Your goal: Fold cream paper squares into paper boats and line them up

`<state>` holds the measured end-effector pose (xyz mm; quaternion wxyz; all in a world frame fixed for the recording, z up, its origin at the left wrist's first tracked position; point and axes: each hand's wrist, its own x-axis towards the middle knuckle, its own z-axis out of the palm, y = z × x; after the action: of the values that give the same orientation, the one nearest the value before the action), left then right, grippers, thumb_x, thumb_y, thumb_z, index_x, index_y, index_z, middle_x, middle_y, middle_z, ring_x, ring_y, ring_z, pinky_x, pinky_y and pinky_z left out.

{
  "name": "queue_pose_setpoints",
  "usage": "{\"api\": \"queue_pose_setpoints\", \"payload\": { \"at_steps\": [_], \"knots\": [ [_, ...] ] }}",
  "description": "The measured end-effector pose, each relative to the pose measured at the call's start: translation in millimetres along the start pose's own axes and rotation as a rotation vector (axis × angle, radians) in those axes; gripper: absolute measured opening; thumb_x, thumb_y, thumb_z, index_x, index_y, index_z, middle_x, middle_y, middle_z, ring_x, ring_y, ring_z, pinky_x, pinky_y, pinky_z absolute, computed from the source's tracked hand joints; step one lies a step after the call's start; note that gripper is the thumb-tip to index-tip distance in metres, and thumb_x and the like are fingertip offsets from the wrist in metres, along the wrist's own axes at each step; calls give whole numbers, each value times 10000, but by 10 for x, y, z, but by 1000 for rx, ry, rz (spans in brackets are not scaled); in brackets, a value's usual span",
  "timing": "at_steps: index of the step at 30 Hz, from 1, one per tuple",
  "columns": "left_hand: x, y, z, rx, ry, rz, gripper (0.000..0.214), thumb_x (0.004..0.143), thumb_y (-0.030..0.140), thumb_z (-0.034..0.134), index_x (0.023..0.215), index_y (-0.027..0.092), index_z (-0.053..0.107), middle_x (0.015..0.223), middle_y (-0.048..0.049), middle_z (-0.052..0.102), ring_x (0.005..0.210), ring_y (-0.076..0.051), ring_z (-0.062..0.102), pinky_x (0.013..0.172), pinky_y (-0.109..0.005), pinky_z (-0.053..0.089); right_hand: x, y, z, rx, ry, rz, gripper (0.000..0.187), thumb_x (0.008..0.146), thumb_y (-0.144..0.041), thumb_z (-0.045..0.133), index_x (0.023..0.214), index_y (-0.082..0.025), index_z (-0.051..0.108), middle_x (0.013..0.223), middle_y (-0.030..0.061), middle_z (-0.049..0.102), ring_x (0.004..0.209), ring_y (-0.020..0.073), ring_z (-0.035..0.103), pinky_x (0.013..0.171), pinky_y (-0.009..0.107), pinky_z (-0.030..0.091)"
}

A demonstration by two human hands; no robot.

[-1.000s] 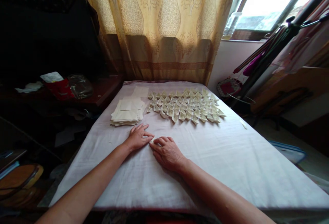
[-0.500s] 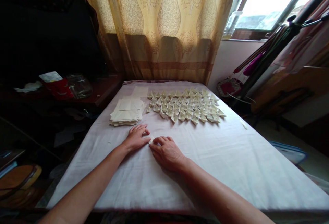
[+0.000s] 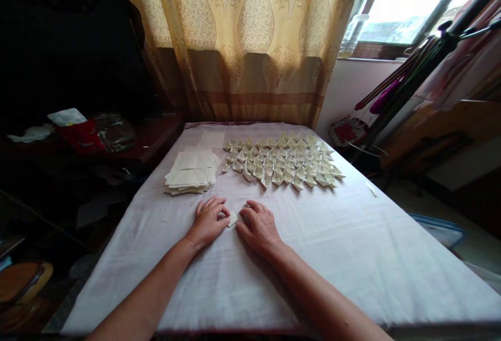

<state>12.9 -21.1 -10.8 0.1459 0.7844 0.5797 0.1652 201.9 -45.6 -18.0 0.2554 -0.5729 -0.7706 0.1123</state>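
Observation:
A small folded piece of pale paper (image 3: 233, 219) lies on the white-covered table between my hands. My left hand (image 3: 209, 222) rests on the cloth, its thumb and index finger closed at the paper's left edge. Just right of the paper, my right hand (image 3: 260, 227) has its fingers bent and a little apart, with nothing visible in them. Beyond my left hand sits a stack of pale paper sheets (image 3: 191, 169). Several rows of small folded paper boats (image 3: 282, 163) stand close together behind and to the right.
On a dark side table at the left are a red container (image 3: 84, 136) and a glass jar (image 3: 114, 131). A patterned curtain (image 3: 242, 44) hangs behind the table. At the right stands a dark rack (image 3: 415, 70). A small white scrap (image 3: 371, 189) lies near the right edge.
My right hand has drawn back to the right from the folded paper, so more of the paper shows. My left hand has shifted slightly and stays at its left edge.

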Motion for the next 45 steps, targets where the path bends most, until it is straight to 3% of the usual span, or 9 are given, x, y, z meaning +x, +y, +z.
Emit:
{"api": "queue_pose_setpoints", "payload": {
  "at_steps": [5,11,15,18,22,28,31,34,45],
  "knots": [
    [-48,-9,34,-16,30,-14,185,833,290,607,1003,247,665,1460,-84,537,1392,-315,422,1170,-557,247,78,-152,42,45,-56,19,173,826,-300,689,980,-224,668,1312,109,599,1308,299,461,1004,459,374],
    [-73,-15,-28,-115,29,-11,150,846,343,605,944,254,676,1400,-64,597,1363,-316,458,1161,-585,245,45,-66,166,165,63,-39,216,793,-190,668,1005,-218,633,1281,110,625,1311,272,472,1034,456,377],
    [-83,19,-100,-235,13,6,125,856,350,598,872,261,683,1110,-12,752,1121,-258,644,1179,-569,206,15,-65,153,273,113,-24,163,804,-210,655,967,-217,643,1091,79,704,1056,230,630,938,385,460],
    [-91,65,-140,-311,-9,15,152,863,370,587,841,256,686,876,26,772,871,-201,704,1189,-542,199,17,-95,128,414,117,6,157,843,-279,631,981,-221,676,915,44,734,822,191,664,796,319,503],
    [-102,111,-164,-374,-3,31,154,847,353,586,804,243,684,818,36,757,820,-195,702,1183,-547,202,24,-109,115,511,111,-5,145,860,-286,580,856,-222,710,797,21,729,699,159,647,670,261,492],
    [-97,132,-164,-458,27,56,216,853,374,575,734,234,689,746,33,738,749,-178,683,1174,-492,243,23,-125,93,558,139,21,188,846,-340,580,798,-214,711,746,17,716,651,151,620,647,255,483],
    [-87,140,-153,-509,64,48,238,840,389,575,708,227,688,731,18,730,754,-182,674,1081,-403,387,32,-151,87,606,152,43,202,844,-347,575,781,-209,708,718,12,707,634,147,612,642,251,482],
    [-75,132,-136,-568,98,25,233,818,397,578,727,218,697,744,-3,730,775,-193,669,873,-312,505,45,-165,91,663,166,64,200,831,-351,583,777,-205,708,714,12,706,640,148,613,641,247,483],
    [15,-39,-59,-731,242,-55,289,796,467,546,771,189,622,739,-9,645,732,-171,599,711,-264,482,121,-50,121,856,265,173,230,785,-410,607,740,-191,661,656,7,659,594,140,570,586,239,471]
  ]
}}
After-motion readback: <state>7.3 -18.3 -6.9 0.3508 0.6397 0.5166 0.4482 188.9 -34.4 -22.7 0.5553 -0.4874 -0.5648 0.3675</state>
